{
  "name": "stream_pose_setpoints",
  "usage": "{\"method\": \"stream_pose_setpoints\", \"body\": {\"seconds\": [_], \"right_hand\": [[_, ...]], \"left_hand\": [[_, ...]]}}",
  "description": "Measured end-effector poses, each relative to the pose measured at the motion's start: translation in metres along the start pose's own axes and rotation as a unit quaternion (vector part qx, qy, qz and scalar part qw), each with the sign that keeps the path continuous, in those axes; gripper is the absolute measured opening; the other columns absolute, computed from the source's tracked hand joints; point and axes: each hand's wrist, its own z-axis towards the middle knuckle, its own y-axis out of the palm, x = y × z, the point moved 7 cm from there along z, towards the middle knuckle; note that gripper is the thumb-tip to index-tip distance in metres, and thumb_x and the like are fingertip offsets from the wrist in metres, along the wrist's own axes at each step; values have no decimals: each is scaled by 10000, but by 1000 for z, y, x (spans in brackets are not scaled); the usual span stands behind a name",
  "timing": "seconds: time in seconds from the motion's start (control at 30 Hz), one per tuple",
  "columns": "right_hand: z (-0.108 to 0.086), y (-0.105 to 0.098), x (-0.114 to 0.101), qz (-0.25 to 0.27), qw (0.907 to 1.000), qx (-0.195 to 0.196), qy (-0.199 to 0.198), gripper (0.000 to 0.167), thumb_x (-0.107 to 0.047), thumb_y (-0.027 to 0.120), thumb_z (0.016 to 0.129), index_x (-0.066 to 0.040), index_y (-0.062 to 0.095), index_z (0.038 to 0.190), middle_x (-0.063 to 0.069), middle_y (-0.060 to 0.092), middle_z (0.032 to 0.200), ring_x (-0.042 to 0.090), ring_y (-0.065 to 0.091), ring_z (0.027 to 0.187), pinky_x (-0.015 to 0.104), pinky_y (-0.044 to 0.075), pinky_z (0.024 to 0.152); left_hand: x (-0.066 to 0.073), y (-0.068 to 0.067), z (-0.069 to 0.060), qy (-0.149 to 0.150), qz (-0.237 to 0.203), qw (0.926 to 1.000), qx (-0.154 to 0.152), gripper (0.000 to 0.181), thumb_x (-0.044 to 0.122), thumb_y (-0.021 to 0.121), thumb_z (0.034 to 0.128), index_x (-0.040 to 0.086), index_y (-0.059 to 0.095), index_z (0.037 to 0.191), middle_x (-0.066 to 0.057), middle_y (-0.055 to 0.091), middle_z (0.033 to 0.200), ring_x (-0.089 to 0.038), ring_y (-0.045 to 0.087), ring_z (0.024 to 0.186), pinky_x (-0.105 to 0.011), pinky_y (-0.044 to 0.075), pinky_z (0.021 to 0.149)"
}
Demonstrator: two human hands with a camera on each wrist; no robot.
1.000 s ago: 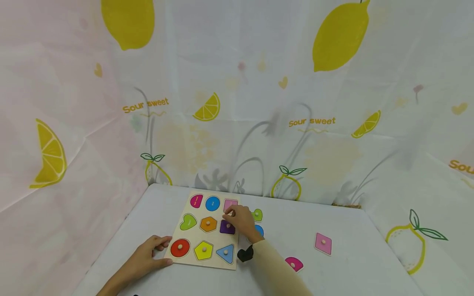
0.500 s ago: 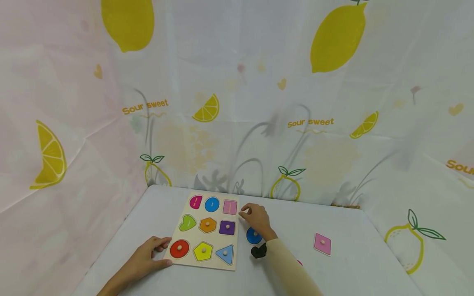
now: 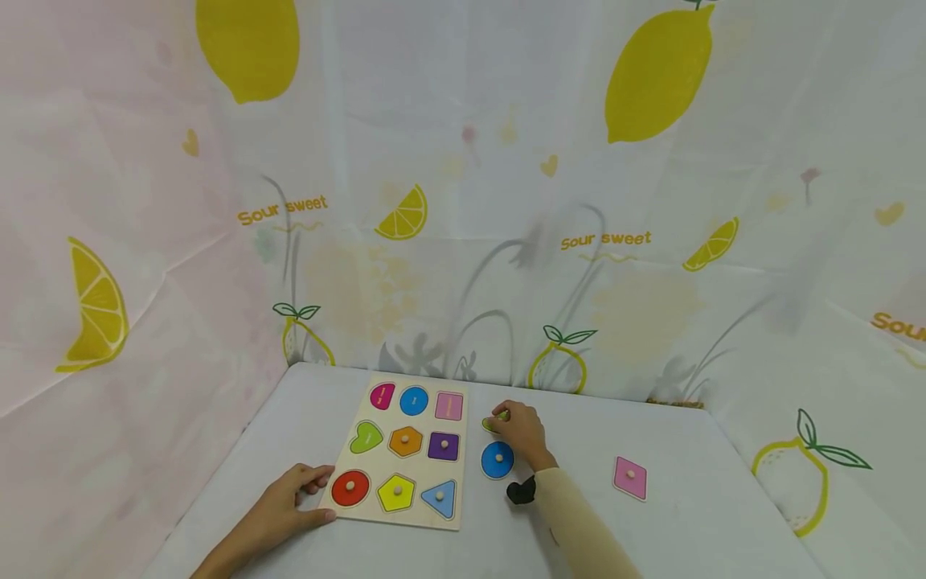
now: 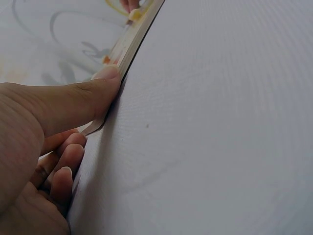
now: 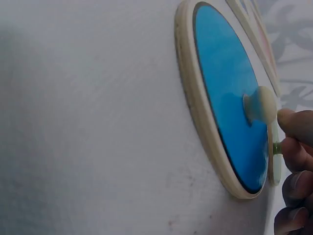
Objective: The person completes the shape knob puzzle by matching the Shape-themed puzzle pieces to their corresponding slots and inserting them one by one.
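The wooden puzzle board [image 3: 427, 517] lies flat, bearing coloured shapes, several with knobs. At its lower left corner, my left hand [image 3: 271, 511] grips the edge; the left wrist view has the thumb [image 4: 80, 100] against the board [image 4: 128, 51] and the other fingers curled by its side. Right of the board, my right hand [image 3: 522, 434] pinches at the knob of a green piece [image 3: 489, 423], mostly covered by the fingers. Just nearer lies a round blue piece [image 3: 493, 462], large in the right wrist view, with its knob [image 5: 263, 105] beside my fingertips [image 5: 288, 122].
A pink square piece [image 3: 630, 481] with a knob lies farther right on the white table [image 3: 702, 515]. A black object [image 3: 521, 490] sits at my right wrist. Lemon-printed cloth [image 3: 463, 265] stands around the table's back and sides.
My right hand has moved off the board's upper right area and rightwards to the green piece. The blue piece is uncovered; the magenta piece is now behind the sleeve. My left hand stays put.
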Motion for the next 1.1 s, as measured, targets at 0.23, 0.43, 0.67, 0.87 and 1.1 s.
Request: {"method": "stream_pose_setpoints", "body": {"seconds": [0.23,0.43,0.67,0.87,1.1], "right_hand": [[-4,-4,7,-91,9995,70,290,155,-258,784,889,-116,764,950,-25,652,752,141,578,676,355,481,604],[-5,-6,10,-89,9989,91,444,210,-291,783,894,-92,747,949,-24,610,721,147,538,635,324,439,568],[-7,-9,10,-25,9990,127,419,224,-293,785,896,-75,739,920,-15,597,714,158,527,613,318,430,543],[-6,-6,13,-40,9989,167,445,201,-278,780,897,-80,749,913,-20,615,718,151,542,623,327,451,554],[-6,-6,12,-107,9988,142,449,176,-251,766,895,-78,765,927,-13,658,752,150,570,654,349,485,577]], "left_hand": [[-1,1,0,115,62,9999,-16,721,323,917,757,38,637,1357,16,574,1047,-69,511,947,-240,450,796],[-1,1,1,-20,85,10000,-4,722,314,923,752,45,639,1358,23,578,1055,-88,516,956,-245,452,801],[-1,1,1,-8,73,10000,2,726,313,922,753,39,635,1362,17,583,1055,-90,519,960,-246,454,813],[-2,1,1,-56,158,9998,-46,734,337,914,761,40,630,1370,30,581,1059,-80,517,954,-242,459,813],[-1,1,0,-14,136,9999,-9,723,325,914,763,47,633,1368,23,586,1059,-77,512,951,-244,460,811]]}}
